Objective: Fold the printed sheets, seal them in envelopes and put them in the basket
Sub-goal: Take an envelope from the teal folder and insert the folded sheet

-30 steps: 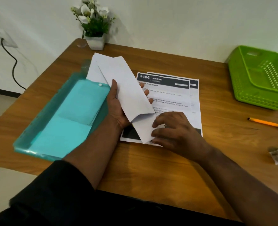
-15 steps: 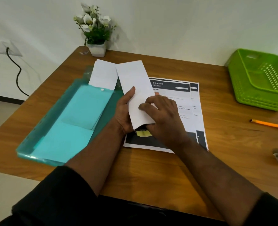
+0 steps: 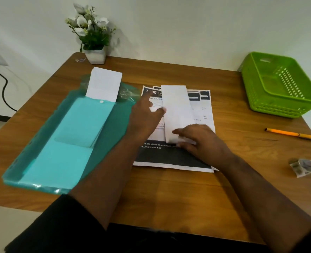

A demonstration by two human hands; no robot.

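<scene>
Now flat on sheets (image 3: 204, 114): envelope (image 3: 177, 112), lower end pinned under spread right hand (image 3: 200, 141), left edge touched by left hand (image 3: 145, 115), fingers loosely spread

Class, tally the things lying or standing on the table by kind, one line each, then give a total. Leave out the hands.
Envelopes: 2, one on the sheets, one sticking out of the folder
Printed sheets: at least 2, stacked
Folder: 1
Basket: 1
Pencil: 1
Plant: 1
Small packet: 1
Total: 9
</scene>
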